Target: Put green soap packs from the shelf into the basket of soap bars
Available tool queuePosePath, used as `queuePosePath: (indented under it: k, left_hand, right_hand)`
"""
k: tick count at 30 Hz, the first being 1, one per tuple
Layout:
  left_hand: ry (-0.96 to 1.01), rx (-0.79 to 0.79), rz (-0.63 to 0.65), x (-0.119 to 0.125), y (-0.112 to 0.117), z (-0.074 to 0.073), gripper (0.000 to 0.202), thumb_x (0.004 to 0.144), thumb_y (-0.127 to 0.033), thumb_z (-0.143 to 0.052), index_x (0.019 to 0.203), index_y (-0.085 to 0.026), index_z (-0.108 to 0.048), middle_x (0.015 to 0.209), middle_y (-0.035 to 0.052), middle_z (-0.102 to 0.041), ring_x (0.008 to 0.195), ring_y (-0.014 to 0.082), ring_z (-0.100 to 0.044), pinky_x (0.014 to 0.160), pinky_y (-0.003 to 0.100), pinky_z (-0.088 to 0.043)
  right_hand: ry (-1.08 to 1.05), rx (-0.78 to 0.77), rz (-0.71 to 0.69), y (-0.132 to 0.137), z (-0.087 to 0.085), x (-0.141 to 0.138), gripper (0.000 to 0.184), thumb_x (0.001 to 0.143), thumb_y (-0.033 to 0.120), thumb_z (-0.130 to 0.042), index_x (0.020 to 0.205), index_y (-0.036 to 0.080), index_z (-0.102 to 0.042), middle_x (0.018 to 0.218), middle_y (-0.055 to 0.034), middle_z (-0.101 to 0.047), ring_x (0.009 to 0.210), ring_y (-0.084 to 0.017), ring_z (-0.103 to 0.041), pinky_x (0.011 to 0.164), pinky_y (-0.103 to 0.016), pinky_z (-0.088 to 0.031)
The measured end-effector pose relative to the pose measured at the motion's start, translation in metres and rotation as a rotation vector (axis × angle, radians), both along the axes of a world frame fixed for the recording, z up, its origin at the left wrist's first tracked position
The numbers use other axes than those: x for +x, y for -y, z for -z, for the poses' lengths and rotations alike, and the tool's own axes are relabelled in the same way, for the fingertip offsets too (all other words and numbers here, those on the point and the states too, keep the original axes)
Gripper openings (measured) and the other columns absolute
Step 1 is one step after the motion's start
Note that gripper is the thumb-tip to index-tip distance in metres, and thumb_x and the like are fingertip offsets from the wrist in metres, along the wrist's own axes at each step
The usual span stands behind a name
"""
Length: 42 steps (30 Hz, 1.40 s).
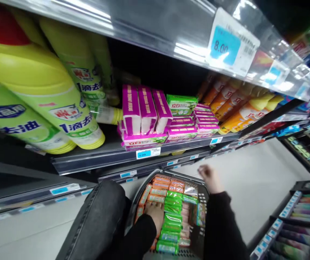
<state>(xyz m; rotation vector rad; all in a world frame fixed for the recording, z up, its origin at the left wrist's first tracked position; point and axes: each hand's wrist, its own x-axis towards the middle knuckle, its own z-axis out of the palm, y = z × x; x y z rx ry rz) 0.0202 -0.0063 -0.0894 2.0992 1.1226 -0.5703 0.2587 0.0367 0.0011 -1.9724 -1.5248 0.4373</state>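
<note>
Down low, our left hand rests flat on orange packs in the basket; right hand hovers w/ loose, empty grip, blurred.

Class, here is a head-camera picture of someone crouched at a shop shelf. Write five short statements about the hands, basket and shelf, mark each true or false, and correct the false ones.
1. The left hand rests on the packs in the basket. True.
2. The right hand holds a yellow bottle. False: it is raised over the basket's far rim, blurred, with nothing seen in it.
3. Pink soap packs stand on the shelf above the basket. True.
4. The basket holds only pink packs. False: orange and green packs lie in rows.
5. The yellow-green bottles stand right of the pink packs. False: they are left of them.
</note>
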Motion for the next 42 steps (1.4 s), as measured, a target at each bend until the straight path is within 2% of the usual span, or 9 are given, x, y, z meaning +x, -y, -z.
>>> queuePosePath:
  k: [4, 7, 14, 21, 27, 31, 36, 39, 42]
  left_hand:
    - [0.018, 0.012, 0.044, 0.004, 0.002, -0.002, 0.057, 0.077, -0.028, -0.054, 0.132, -0.014, -0.056, 0.132, 0.0176, -0.058, 0.123, 0.0335, -0.051, 0.101, 0.05, -0.037]
    - [0.034, 0.037, 0.049, 0.003, 0.003, -0.004, 0.051, 0.077, -0.028, -0.055, 0.127, -0.015, -0.06, 0.128, 0.0176, -0.061, 0.12, 0.0335, -0.054, 0.098, 0.051, -0.039]
    - [0.007, 0.047, -0.012, 0.004, 0.003, -0.005, 0.048, 0.077, -0.021, -0.052, 0.124, -0.015, -0.062, 0.127, 0.0179, -0.061, 0.122, 0.0326, -0.053, 0.101, 0.049, -0.036]
    - [0.098, 0.051, -0.021, 0.006, 0.004, -0.021, 0.047, 0.079, -0.022, -0.056, 0.123, -0.009, -0.061, 0.127, 0.0233, -0.06, 0.123, 0.0358, -0.051, 0.1, 0.048, -0.037]
    - [0.116, 0.022, 0.008, 0.009, 0.004, -0.032, 0.035, 0.083, -0.012, -0.047, 0.113, -0.011, -0.065, 0.117, 0.021, -0.066, 0.113, 0.032, -0.059, 0.095, 0.047, -0.041]
    - [0.075, 0.009, 0.031, 0.011, 0.005, -0.02, 0.037, 0.086, -0.017, -0.047, 0.12, -0.01, -0.061, 0.124, 0.0202, -0.062, 0.118, 0.0333, -0.056, 0.097, 0.05, -0.038]
    - [0.021, -0.003, 0.074, 0.012, 0.006, -0.014, 0.042, 0.088, -0.025, -0.05, 0.126, -0.01, -0.057, 0.13, 0.0192, -0.058, 0.12, 0.0338, -0.053, 0.098, 0.05, -0.036]
    - [0.003, 0.0, 0.104, 0.014, 0.007, -0.012, 0.046, 0.089, -0.029, -0.051, 0.13, -0.011, -0.054, 0.133, 0.0194, -0.056, 0.12, 0.034, -0.052, 0.099, 0.049, -0.035]
    - [0.005, 0.011, 0.122, 0.015, 0.01, -0.005, 0.054, 0.087, -0.034, -0.054, 0.135, -0.007, -0.05, 0.133, 0.0214, -0.055, 0.119, 0.0359, -0.051, 0.099, 0.05, -0.034]
  right_hand:
    - [0.353, 0.322, -0.116, -0.073, -0.108, 0.017, 0.054, 0.076, 0.047, -0.064, 0.118, 0.015, -0.057, 0.109, -0.0151, -0.061, 0.099, -0.026, -0.06, 0.09, -0.044, -0.05]
    - [0.581, 0.206, -0.26, -0.115, -0.144, 0.014, 0.072, 0.07, 0.05, -0.071, 0.13, 0.017, -0.052, 0.135, -0.0204, -0.047, 0.127, -0.036, -0.043, 0.105, -0.052, -0.039]
    - [0.536, 0.12, -0.433, -0.165, -0.171, -0.034, 0.098, 0.058, 0.047, -0.081, 0.141, 0.016, -0.04, 0.141, -0.0186, -0.044, 0.132, -0.035, -0.039, 0.11, -0.052, -0.035]
    - [0.611, 0.233, -0.407, -0.199, -0.199, -0.061, 0.055, 0.068, 0.043, -0.075, 0.109, 0.01, -0.06, 0.106, -0.013, -0.064, 0.096, -0.026, -0.06, 0.088, -0.043, -0.05]
    - [0.894, 0.009, -0.394, -0.169, -0.219, -0.082, 0.075, 0.075, 0.054, -0.064, 0.13, 0.006, -0.053, 0.124, -0.0156, -0.058, 0.117, -0.032, -0.054, 0.098, -0.052, -0.04]
    - [0.865, 0.218, -0.113, -0.109, -0.226, -0.073, 0.07, 0.081, 0.066, -0.055, 0.125, 0.013, -0.059, 0.137, -0.0174, -0.045, 0.122, -0.034, -0.05, 0.103, -0.051, -0.038]
    - [0.796, 0.295, 0.114, 0.022, -0.171, 0.003, 0.068, 0.074, 0.071, -0.058, 0.106, 0.012, -0.068, 0.097, -0.021, -0.064, 0.105, -0.036, -0.057, 0.087, -0.053, -0.046]
    - [0.58, 0.111, 0.014, 0.099, -0.078, 0.051, 0.052, 0.075, 0.067, -0.06, 0.097, 0.02, -0.066, 0.089, -0.0124, -0.064, 0.079, -0.027, -0.061, 0.065, -0.042, -0.051]
    - [0.616, -0.391, -0.069, 0.149, 0.029, 0.065, 0.029, 0.083, 0.038, -0.061, 0.104, 0.019, -0.067, 0.099, -0.0105, -0.066, 0.084, -0.025, -0.062, 0.065, -0.035, -0.049]
